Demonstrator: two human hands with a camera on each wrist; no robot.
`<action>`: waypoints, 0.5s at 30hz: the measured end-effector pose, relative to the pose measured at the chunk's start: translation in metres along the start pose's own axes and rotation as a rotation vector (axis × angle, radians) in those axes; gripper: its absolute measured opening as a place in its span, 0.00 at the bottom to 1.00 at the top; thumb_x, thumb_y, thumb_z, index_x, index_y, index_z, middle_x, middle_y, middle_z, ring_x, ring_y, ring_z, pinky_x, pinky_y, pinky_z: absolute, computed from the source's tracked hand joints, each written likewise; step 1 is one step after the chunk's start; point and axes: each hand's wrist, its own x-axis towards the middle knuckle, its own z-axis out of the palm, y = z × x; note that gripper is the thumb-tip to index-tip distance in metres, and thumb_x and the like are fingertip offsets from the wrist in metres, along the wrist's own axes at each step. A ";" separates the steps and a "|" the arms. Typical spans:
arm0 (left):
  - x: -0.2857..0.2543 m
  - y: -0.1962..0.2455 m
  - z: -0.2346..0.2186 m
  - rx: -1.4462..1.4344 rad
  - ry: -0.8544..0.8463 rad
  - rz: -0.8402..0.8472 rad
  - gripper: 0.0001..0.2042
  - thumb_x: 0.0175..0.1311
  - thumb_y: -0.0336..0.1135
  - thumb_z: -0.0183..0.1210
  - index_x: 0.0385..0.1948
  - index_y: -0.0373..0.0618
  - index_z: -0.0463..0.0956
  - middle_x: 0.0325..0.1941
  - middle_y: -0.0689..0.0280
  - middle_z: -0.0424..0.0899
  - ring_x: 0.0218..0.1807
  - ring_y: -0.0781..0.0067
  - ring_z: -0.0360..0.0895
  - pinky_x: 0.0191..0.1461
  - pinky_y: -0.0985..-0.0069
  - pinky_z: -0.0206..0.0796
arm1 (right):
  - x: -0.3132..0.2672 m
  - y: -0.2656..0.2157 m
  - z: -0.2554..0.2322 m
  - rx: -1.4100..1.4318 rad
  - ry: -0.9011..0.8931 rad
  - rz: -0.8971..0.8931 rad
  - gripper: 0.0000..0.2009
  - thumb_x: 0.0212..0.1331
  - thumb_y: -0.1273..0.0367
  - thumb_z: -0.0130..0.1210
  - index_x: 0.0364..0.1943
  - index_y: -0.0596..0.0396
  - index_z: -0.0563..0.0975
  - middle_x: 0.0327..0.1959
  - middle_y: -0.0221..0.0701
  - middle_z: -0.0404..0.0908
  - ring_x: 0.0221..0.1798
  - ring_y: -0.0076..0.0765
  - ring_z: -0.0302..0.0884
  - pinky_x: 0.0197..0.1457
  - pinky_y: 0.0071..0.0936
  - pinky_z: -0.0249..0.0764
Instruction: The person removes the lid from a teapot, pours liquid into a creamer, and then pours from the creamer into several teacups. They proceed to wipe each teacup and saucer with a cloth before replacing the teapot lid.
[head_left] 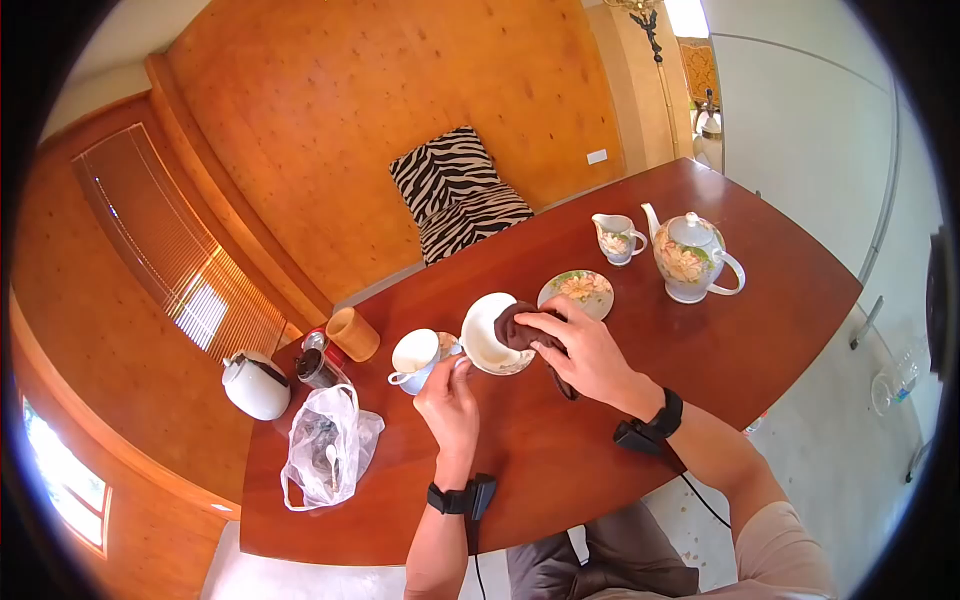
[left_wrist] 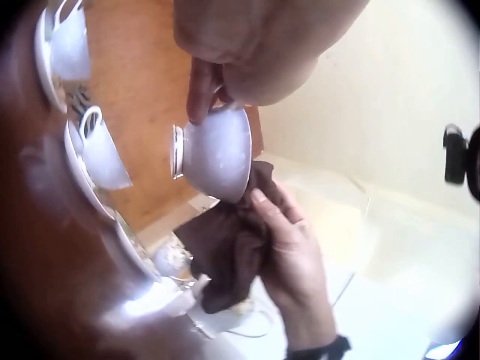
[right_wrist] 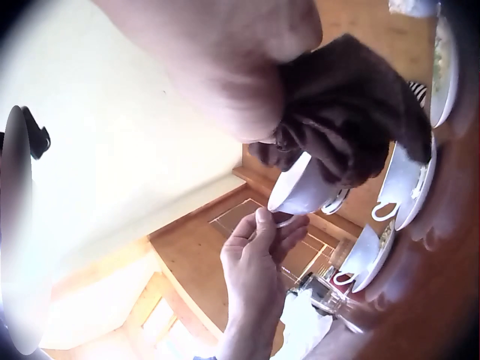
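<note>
My left hand (head_left: pixel 447 408) pinches a white teacup (left_wrist: pixel 217 154) at its handle side, holding it above the table and tipped sideways. My right hand (head_left: pixel 592 352) grips a dark brown cloth (head_left: pixel 513 328), which is bunched against the cup's rim and hangs down in folds. In the right wrist view the cloth (right_wrist: pixel 345 112) covers part of the held cup (right_wrist: pixel 300 191). Beneath stand two more teacups on saucers, one cup (right_wrist: pixel 362 253) and another cup (right_wrist: pixel 401 180). A flowered saucer (head_left: pixel 577 293) lies just beyond my right hand.
A flowered teapot (head_left: pixel 688 260) and creamer (head_left: pixel 618 240) stand at the back right. To the left are a clear plastic bag (head_left: pixel 325 450) with a spoon, a glass jar (head_left: pixel 318 368), a wooden cup (head_left: pixel 353 335) and a white kettle (head_left: pixel 256 385). A zebra-striped chair (head_left: pixel 455 190) stands behind the table.
</note>
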 end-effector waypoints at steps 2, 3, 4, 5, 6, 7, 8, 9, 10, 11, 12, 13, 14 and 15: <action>-0.001 0.002 0.000 0.154 -0.026 0.146 0.05 0.65 0.19 0.58 0.40 0.33 0.80 0.35 0.55 0.87 0.35 0.57 0.87 0.40 0.69 0.79 | 0.000 -0.009 -0.003 -0.077 -0.036 -0.073 0.18 0.56 0.75 0.62 0.52 0.50 0.80 0.48 0.37 0.75 0.48 0.49 0.78 0.49 0.40 0.77; -0.002 0.005 0.004 0.139 -0.026 0.248 0.07 0.62 0.17 0.59 0.40 0.34 0.80 0.36 0.54 0.87 0.35 0.54 0.86 0.41 0.68 0.79 | 0.000 -0.012 -0.004 -0.153 -0.073 -0.147 0.18 0.54 0.75 0.63 0.51 0.50 0.80 0.47 0.37 0.74 0.48 0.49 0.78 0.49 0.41 0.77; -0.004 0.008 0.007 0.124 -0.028 0.349 0.10 0.59 0.16 0.59 0.41 0.35 0.81 0.37 0.54 0.87 0.36 0.52 0.85 0.41 0.67 0.79 | -0.005 -0.007 0.001 -0.154 -0.074 -0.147 0.18 0.54 0.75 0.63 0.51 0.50 0.80 0.47 0.37 0.74 0.48 0.49 0.78 0.49 0.41 0.77; -0.004 0.015 0.007 0.160 -0.062 0.402 0.12 0.57 0.15 0.59 0.42 0.36 0.80 0.37 0.54 0.87 0.37 0.53 0.86 0.41 0.66 0.79 | -0.011 0.002 0.011 -0.224 -0.166 -0.197 0.18 0.52 0.75 0.63 0.49 0.50 0.80 0.46 0.36 0.74 0.47 0.49 0.78 0.48 0.41 0.77; -0.004 0.012 0.008 0.158 -0.064 0.405 0.12 0.57 0.15 0.59 0.42 0.36 0.80 0.37 0.54 0.87 0.37 0.53 0.86 0.41 0.66 0.79 | -0.016 0.009 0.016 -0.294 -0.256 -0.246 0.17 0.50 0.75 0.63 0.47 0.50 0.81 0.45 0.36 0.73 0.47 0.49 0.78 0.48 0.41 0.78; -0.004 0.006 0.007 0.152 -0.082 0.370 0.12 0.57 0.15 0.59 0.42 0.36 0.80 0.37 0.55 0.87 0.37 0.54 0.86 0.41 0.66 0.79 | -0.013 0.009 0.008 -0.295 -0.273 -0.272 0.17 0.50 0.76 0.62 0.46 0.50 0.80 0.44 0.36 0.73 0.45 0.48 0.78 0.47 0.42 0.77; -0.004 -0.001 0.006 0.148 -0.099 0.333 0.12 0.57 0.15 0.59 0.42 0.36 0.80 0.37 0.55 0.87 0.37 0.54 0.86 0.41 0.66 0.79 | -0.010 0.009 0.003 -0.294 -0.275 -0.273 0.17 0.50 0.76 0.62 0.46 0.50 0.80 0.44 0.36 0.73 0.45 0.48 0.78 0.47 0.42 0.77; -0.004 -0.006 0.006 0.147 -0.057 0.270 0.08 0.61 0.16 0.59 0.40 0.35 0.80 0.35 0.55 0.87 0.35 0.60 0.87 0.39 0.68 0.79 | -0.007 0.009 -0.001 -0.311 -0.196 -0.166 0.16 0.51 0.76 0.62 0.46 0.50 0.80 0.43 0.37 0.74 0.45 0.47 0.79 0.48 0.42 0.77; 0.000 -0.007 0.003 0.147 -0.057 0.272 0.08 0.61 0.16 0.59 0.40 0.35 0.80 0.35 0.55 0.87 0.35 0.60 0.87 0.39 0.68 0.79 | -0.003 0.008 -0.005 -0.328 -0.116 -0.059 0.15 0.52 0.76 0.62 0.46 0.50 0.80 0.42 0.37 0.74 0.45 0.46 0.79 0.48 0.42 0.77; 0.003 -0.007 0.000 0.039 -0.019 0.075 0.05 0.64 0.18 0.58 0.39 0.34 0.80 0.34 0.56 0.87 0.33 0.64 0.87 0.38 0.70 0.80 | 0.003 0.006 -0.011 -0.206 -0.031 0.016 0.14 0.57 0.75 0.60 0.48 0.52 0.80 0.42 0.41 0.77 0.45 0.49 0.79 0.51 0.41 0.76; 0.006 -0.007 -0.003 -0.070 0.019 -0.124 0.03 0.68 0.19 0.56 0.38 0.33 0.79 0.33 0.58 0.87 0.31 0.67 0.87 0.37 0.71 0.80 | 0.004 0.009 -0.011 -0.207 -0.032 0.017 0.14 0.57 0.75 0.60 0.48 0.52 0.80 0.42 0.41 0.77 0.45 0.49 0.79 0.51 0.41 0.76; 0.007 -0.018 0.001 -0.308 0.043 -0.242 0.06 0.73 0.24 0.53 0.38 0.31 0.78 0.31 0.61 0.86 0.30 0.71 0.86 0.36 0.73 0.81 | 0.005 0.016 -0.009 -0.044 0.045 0.123 0.14 0.60 0.74 0.60 0.51 0.55 0.79 0.44 0.42 0.78 0.47 0.48 0.80 0.53 0.39 0.76; 0.005 -0.021 0.004 -0.311 0.042 -0.239 0.06 0.73 0.24 0.53 0.38 0.31 0.78 0.31 0.61 0.86 0.30 0.71 0.86 0.36 0.73 0.81 | 0.004 0.025 -0.005 0.119 0.125 0.228 0.14 0.64 0.73 0.59 0.53 0.57 0.78 0.46 0.43 0.80 0.50 0.48 0.80 0.55 0.37 0.75; 0.003 -0.023 0.008 -0.474 0.014 -0.292 0.06 0.74 0.25 0.53 0.38 0.31 0.78 0.31 0.61 0.86 0.30 0.71 0.86 0.36 0.74 0.81 | -0.003 0.037 0.006 0.249 0.040 0.313 0.17 0.68 0.70 0.57 0.58 0.62 0.74 0.55 0.40 0.81 0.56 0.37 0.80 0.60 0.31 0.73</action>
